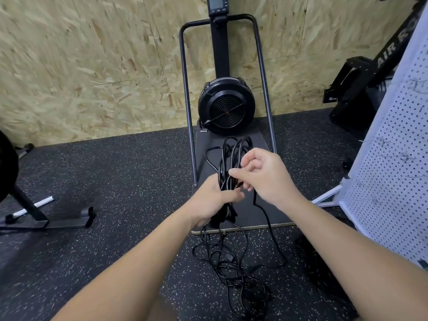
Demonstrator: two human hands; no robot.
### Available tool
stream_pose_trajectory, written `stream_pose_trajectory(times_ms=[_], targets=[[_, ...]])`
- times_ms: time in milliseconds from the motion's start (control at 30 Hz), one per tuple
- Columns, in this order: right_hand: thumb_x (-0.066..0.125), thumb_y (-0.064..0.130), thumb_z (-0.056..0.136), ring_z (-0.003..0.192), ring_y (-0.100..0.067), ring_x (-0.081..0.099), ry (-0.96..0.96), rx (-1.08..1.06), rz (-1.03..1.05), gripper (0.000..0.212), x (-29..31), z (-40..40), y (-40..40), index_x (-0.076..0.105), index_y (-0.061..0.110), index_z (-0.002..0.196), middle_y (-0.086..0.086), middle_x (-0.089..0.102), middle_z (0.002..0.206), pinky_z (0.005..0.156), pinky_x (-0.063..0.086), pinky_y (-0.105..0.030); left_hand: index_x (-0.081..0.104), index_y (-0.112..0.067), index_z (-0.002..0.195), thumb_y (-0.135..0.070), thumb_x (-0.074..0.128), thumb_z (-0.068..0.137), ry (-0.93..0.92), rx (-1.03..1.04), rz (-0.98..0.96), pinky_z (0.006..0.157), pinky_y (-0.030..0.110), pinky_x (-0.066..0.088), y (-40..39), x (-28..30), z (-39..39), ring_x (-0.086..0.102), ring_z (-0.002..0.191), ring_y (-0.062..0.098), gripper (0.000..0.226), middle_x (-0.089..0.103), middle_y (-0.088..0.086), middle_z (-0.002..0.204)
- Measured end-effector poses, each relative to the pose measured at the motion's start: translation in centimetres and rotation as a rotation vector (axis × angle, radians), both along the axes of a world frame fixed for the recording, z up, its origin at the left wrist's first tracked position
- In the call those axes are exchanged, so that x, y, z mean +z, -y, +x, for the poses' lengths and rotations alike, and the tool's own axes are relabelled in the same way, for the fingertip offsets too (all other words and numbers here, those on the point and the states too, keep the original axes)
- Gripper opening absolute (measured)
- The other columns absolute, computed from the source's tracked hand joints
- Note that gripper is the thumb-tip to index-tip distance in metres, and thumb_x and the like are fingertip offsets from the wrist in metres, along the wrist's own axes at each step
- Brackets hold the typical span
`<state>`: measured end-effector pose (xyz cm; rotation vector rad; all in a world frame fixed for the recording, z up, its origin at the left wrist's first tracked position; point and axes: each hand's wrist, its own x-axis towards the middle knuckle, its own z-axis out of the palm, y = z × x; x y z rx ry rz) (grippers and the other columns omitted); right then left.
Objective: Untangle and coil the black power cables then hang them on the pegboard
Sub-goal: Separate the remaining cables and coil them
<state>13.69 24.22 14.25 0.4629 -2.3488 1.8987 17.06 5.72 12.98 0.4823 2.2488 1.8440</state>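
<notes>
My left hand (212,200) grips a bundle of black power cable loops (231,158) that stands up above the fist. My right hand (261,174) is just right of the bundle, its fingers curled and pinching a strand of the cable at the loops. From that hand a single strand (268,223) hangs down to the floor. A tangled heap of black cable (234,269) lies on the floor below my hands. The white pegboard (393,172) stands at the right edge of the view.
A black fan-wheel exercise machine (225,105) with a metal frame and a flat base plate (250,214) stands against the chipboard wall ahead. Another machine's feet (46,218) are at the left. A black rower (361,89) leans at the right. The floor is speckled rubber.
</notes>
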Motion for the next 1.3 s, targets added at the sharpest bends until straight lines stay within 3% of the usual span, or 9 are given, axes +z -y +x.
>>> stream_pose_trajectory(times_ms=[167, 267, 400, 533, 633, 700, 833, 1067, 1300], targets=[[0.084, 0.030, 0.098, 0.079, -0.023, 0.077, 0.171, 0.165, 0.089, 0.023, -0.3, -0.4, -1.2, 0.075, 0.011, 0.108, -0.009, 0.082, 0.088, 0.092, 0.065, -0.045, 0.070, -0.005, 0.097, 0.002, 0.069, 0.097, 0.041, 0.196, 0.188, 0.065, 0.035, 0.038, 0.8, 0.1, -1.0, 0.047, 0.069, 0.017, 0.007, 0.059, 0.007, 0.078], [0.074, 0.029, 0.106, 0.084, -0.023, 0.075, 0.291, 0.329, 0.219, 0.028, -0.6, -0.1, -1.6, 0.074, 0.000, 0.106, -0.011, 0.083, 0.096, 0.100, 0.062, -0.052, 0.070, -0.015, 0.097, -0.005, 0.072, 0.100, 0.080, 0.290, 0.316, 0.064, 0.038, 0.037, 1.5, -0.1, -2.0, 0.043, 0.067, 0.021, 0.010, 0.049, 0.010, 0.076], [0.063, 0.038, 0.112, 0.103, -0.044, 0.072, 0.290, 0.342, 0.317, 0.036, -1.6, 0.0, -1.7, 0.074, 0.006, 0.099, 0.000, 0.084, 0.099, 0.115, 0.053, -0.056, 0.057, -0.011, 0.103, -0.014, 0.072, 0.104, 0.094, 0.430, 0.461, 0.058, 0.032, 0.038, 3.1, 0.7, -3.3, 0.042, 0.066, 0.020, 0.015, 0.044, 0.007, 0.076], [0.054, 0.027, 0.117, 0.079, -0.022, 0.058, 0.323, 0.174, -0.357, 0.037, -0.7, -0.5, -0.3, 0.067, 0.005, 0.090, -0.006, 0.050, 0.078, 0.091, 0.065, -0.038, 0.058, -0.011, 0.088, -0.026, 0.075, 0.102, 0.049, 0.467, 0.269, 0.058, 0.034, 0.035, 4.1, 0.7, -3.5, 0.043, 0.063, 0.021, 0.027, 0.051, 0.012, 0.075], [0.054, 0.035, 0.117, 0.067, -0.017, 0.032, 0.310, 0.094, -0.619, 0.040, 1.0, -0.5, 0.8, 0.048, 0.017, 0.082, -0.005, 0.021, 0.081, 0.064, 0.046, -0.031, 0.070, -0.013, 0.091, -0.026, 0.076, 0.103, 0.041, 0.361, 0.171, 0.069, 0.041, 0.050, 2.1, 0.1, -2.1, 0.057, 0.074, 0.024, 0.019, 0.067, 0.013, 0.086], [0.056, 0.037, 0.116, 0.068, -0.019, 0.017, 0.286, 0.040, -0.625, 0.045, 1.7, -0.5, 1.0, 0.036, 0.023, 0.079, -0.005, 0.012, 0.082, 0.057, 0.027, -0.031, 0.078, -0.016, 0.108, -0.022, 0.073, 0.106, 0.021, 0.237, 0.147, 0.081, 0.045, 0.056, 0.4, 0.0, -1.2, 0.065, 0.088, 0.022, 0.008, 0.074, 0.012, 0.099], [0.061, 0.042, 0.114, 0.059, -0.016, 0.017, 0.331, -0.094, -0.610, 0.050, 2.3, -0.1, 1.0, 0.032, 0.027, 0.075, -0.003, 0.012, 0.077, 0.058, 0.011, -0.040, 0.073, -0.010, 0.128, -0.015, 0.068, 0.109, 0.005, 0.078, 0.086, 0.113, 0.047, 0.055, -1.7, -0.6, -0.3, 0.076, 0.119, 0.027, 0.020, 0.081, 0.011, 0.122], [0.062, 0.039, 0.113, 0.059, -0.015, 0.028, 0.306, -0.119, -0.538, 0.044, 1.7, -0.3, 1.5, 0.043, 0.021, 0.078, 0.005, 0.030, 0.064, 0.057, 0.028, -0.034, 0.070, -0.009, 0.108, -0.010, 0.074, 0.105, 0.027, 0.125, 0.057, 0.076, 0.033, 0.058, -2.1, -0.8, -0.1, 0.067, 0.075, 0.019, 0.004, 0.076, 0.011, 0.088], [0.062, 0.052, 0.107, 0.053, -0.019, 0.033, 0.228, -0.203, -0.359, 0.048, 1.1, -0.6, 1.1, 0.044, 0.016, 0.080, -0.001, 0.030, 0.064, 0.054, 0.030, -0.040, 0.074, -0.017, 0.111, -0.015, 0.071, 0.108, 0.086, 0.042, 0.060, 0.083, 0.037, 0.057, -1.6, -1.2, -0.1, 0.066, 0.080, 0.024, 0.005, 0.077, 0.013, 0.093]])
